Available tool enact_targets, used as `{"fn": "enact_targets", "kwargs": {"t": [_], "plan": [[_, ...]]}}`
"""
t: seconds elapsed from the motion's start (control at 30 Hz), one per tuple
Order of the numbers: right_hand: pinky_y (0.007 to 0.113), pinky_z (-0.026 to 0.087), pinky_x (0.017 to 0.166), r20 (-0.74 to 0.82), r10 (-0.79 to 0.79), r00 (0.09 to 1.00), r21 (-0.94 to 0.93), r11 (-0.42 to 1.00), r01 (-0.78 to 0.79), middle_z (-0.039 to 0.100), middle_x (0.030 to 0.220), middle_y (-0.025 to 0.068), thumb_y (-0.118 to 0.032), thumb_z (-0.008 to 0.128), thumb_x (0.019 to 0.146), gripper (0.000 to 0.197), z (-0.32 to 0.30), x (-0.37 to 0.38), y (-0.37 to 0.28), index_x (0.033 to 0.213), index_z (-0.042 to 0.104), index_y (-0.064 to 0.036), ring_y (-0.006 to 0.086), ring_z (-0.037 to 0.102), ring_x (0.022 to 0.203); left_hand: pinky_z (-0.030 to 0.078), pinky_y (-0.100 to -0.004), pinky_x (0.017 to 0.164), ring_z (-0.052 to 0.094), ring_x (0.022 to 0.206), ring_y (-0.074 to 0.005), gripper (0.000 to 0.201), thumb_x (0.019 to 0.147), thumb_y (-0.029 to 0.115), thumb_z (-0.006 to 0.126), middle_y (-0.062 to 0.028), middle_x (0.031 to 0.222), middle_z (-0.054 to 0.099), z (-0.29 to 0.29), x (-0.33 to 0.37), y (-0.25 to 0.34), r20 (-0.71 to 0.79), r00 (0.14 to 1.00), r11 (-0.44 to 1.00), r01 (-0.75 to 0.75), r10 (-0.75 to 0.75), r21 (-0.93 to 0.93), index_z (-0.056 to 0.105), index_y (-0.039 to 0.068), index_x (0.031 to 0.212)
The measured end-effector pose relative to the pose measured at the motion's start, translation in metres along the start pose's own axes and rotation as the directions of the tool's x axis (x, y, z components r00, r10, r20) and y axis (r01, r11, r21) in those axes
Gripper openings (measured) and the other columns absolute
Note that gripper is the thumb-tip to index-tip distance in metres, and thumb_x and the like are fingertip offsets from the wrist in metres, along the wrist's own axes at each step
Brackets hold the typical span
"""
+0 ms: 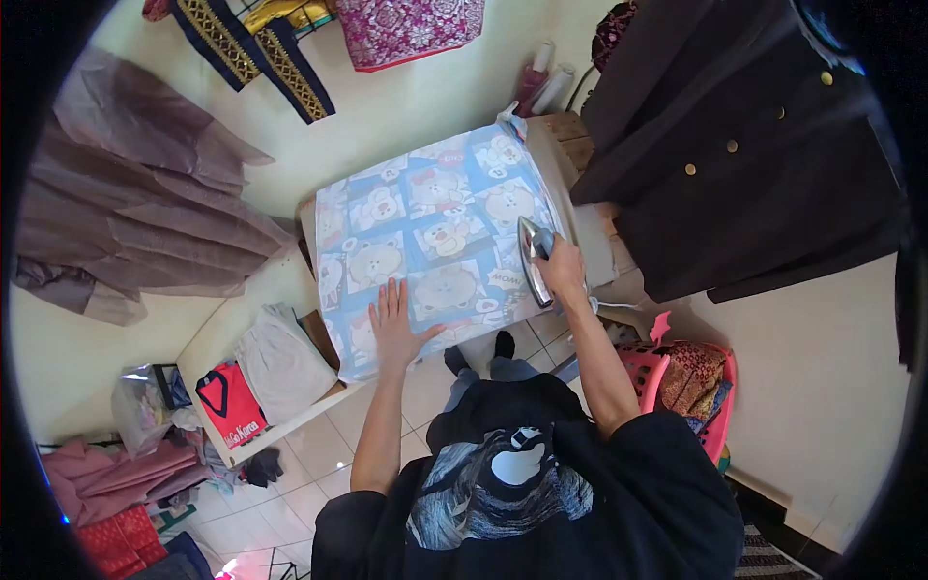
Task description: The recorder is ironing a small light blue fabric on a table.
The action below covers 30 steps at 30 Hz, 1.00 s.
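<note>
A blue and white cloth printed with cartoon bears [375, 263] covers a low table in front of me. My left hand [391, 327] lies flat on its near left part with the fingers spread. Near the cloth's right edge, my right hand [564, 269] grips an iron [529, 253] by the handle. The iron's silver soleplate is partly visible and tilted, its tip pointing away from me. I cannot tell whether its edge touches the cloth.
A pink basket [720, 411] of patterned clothes stands at the lower right. Dark buttoned jackets [744, 184] hang on the right, a sheer brownish garment [145, 193] on the left. Folded red [232, 404] and pale clothes [280, 362] lie left of the table. Bottles [533, 79] stand behind it.
</note>
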State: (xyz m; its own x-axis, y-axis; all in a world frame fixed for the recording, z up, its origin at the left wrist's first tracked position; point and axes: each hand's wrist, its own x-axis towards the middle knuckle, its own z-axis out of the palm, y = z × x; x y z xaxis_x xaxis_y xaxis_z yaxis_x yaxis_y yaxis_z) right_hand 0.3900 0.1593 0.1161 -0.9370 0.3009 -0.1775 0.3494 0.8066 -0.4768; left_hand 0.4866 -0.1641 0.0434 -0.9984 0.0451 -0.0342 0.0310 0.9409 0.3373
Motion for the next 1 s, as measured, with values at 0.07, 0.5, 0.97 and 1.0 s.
{"fn": "enact_targets", "kwargs": {"t": [0.07, 0.5, 0.97, 1.0], "plan": [[0.049, 0.051, 0.091, 0.053, 0.006, 0.999, -0.006, 1.000, -0.005, 0.069, 0.106, 0.0268, -0.023, 0.079, 0.076, 0.050, -0.003, -0.004, -0.006, 0.118, 0.064, -0.0017, 0.0444, 0.065, 0.104, 0.011, -0.0592, 0.119, 0.016, 0.152, -0.0337, 0.123, 0.067, 0.072, 0.073, -0.0120, 0.166, 0.015, 0.000, -0.001, -0.003, -0.004, 1.000, 1.000, 0.015, -0.014, 0.023, 0.019, 0.011, 0.160], [0.050, 0.050, 0.093, 0.121, -0.052, 0.991, -0.057, 0.997, 0.059, 0.069, 0.107, 0.0260, -0.021, 0.080, 0.074, 0.045, 0.004, 0.026, -0.014, 0.110, 0.064, 0.0006, 0.0410, 0.065, 0.107, 0.013, -0.0541, 0.120, 0.020, 0.152, -0.0294, 0.067, 0.100, 0.039, 0.048, -0.0102, 0.164, 0.024, 0.011, -0.002, -0.003, -0.107, 0.994, 0.993, 0.007, 0.005, 0.119, 0.028, 0.011, 0.157], [0.049, 0.051, 0.094, -0.025, 0.011, 1.000, 0.056, 0.998, -0.010, 0.068, 0.114, 0.0248, -0.018, 0.076, 0.077, 0.034, 0.034, 0.168, -0.062, 0.106, 0.071, -0.0009, 0.0416, 0.064, 0.110, 0.011, -0.0515, 0.122, 0.019, 0.152, -0.0294, 0.064, 0.100, 0.037, 0.046, -0.0092, 0.164, 0.024, 0.004, 0.004, 0.009, -0.065, 0.997, 0.994, 0.051, -0.044, 0.101, 0.030, 0.012, 0.157], [0.048, 0.052, 0.094, -0.018, 0.055, 0.998, 0.060, 0.997, -0.054, 0.068, 0.115, 0.0249, -0.019, 0.077, 0.076, 0.035, 0.033, 0.175, -0.062, 0.107, 0.071, -0.0013, 0.0414, 0.064, 0.111, 0.011, -0.0514, 0.122, 0.019, 0.152, -0.0293, 0.064, 0.100, 0.037, 0.047, -0.0089, 0.164, 0.025, 0.005, 0.004, 0.009, -0.063, 0.997, 0.995, 0.045, -0.040, 0.083, 0.030, 0.013, 0.157]]}}
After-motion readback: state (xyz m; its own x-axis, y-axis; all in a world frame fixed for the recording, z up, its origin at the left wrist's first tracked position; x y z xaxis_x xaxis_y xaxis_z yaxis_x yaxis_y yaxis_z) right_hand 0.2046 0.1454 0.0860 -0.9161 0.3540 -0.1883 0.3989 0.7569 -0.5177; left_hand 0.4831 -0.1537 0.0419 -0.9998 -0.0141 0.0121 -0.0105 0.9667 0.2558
